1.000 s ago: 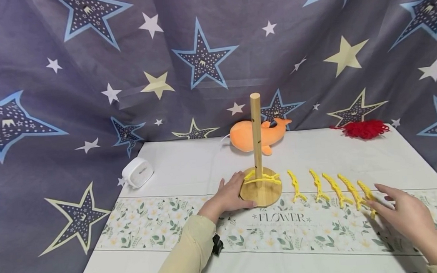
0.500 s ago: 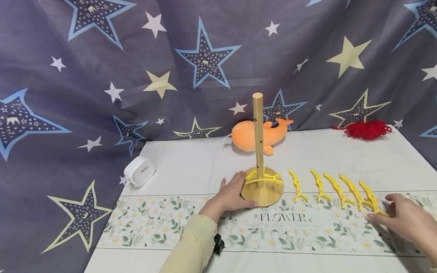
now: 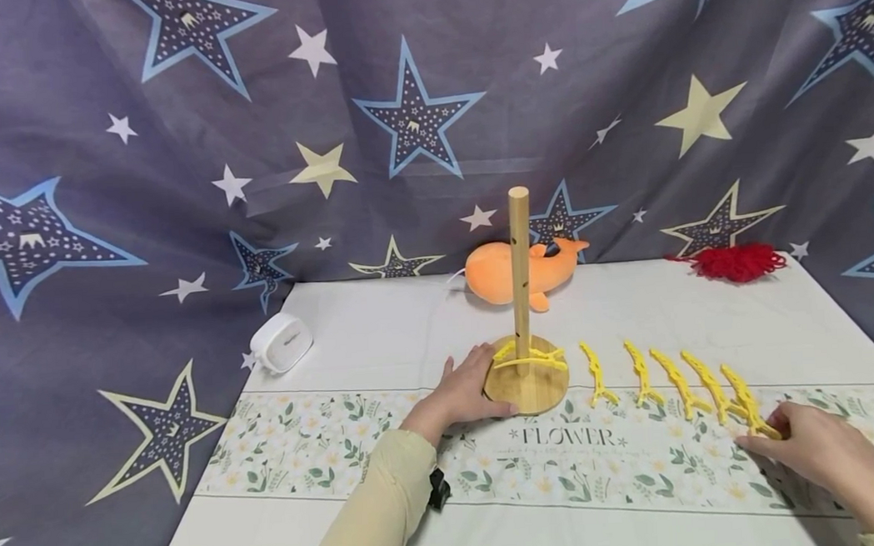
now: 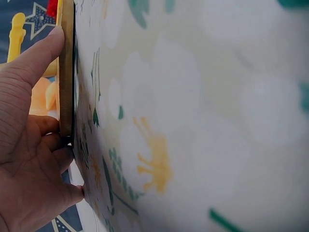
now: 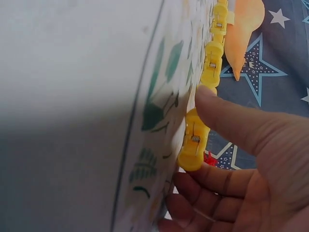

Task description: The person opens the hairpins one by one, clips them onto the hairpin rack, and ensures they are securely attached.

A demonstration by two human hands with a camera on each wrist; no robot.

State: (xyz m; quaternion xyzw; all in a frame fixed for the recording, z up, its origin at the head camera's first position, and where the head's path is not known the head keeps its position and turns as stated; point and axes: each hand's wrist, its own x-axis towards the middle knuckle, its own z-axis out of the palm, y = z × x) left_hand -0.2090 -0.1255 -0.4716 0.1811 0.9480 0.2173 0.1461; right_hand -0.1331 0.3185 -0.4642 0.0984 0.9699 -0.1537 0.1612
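A wooden stand with a round base (image 3: 538,396) and an upright post (image 3: 522,284) stands mid-table. My left hand (image 3: 459,395) grips the base's left edge; the left wrist view shows its thumb along the rim. Yellow spring clips (image 3: 530,359) are at the foot of the post. Several more lie in a row to the right, long and knobbly with forked ends. At the row's right end, my right hand (image 3: 819,442) pinches the forked end of the last clip (image 3: 742,392) between thumb and fingers. A metal spring shows in that clip's end (image 5: 195,140) in the right wrist view.
An orange plush whale (image 3: 493,274) lies behind the post. Red yarn (image 3: 740,263) sits at the back right, and a white case (image 3: 282,343) at the left edge. A flowered runner (image 3: 290,449) crosses the white table; a starry cloth hangs behind.
My right hand has lowered onto the last clip and its fingers have closed on the forked end. The left hand keeps its hold on the base. The view has shifted slightly.
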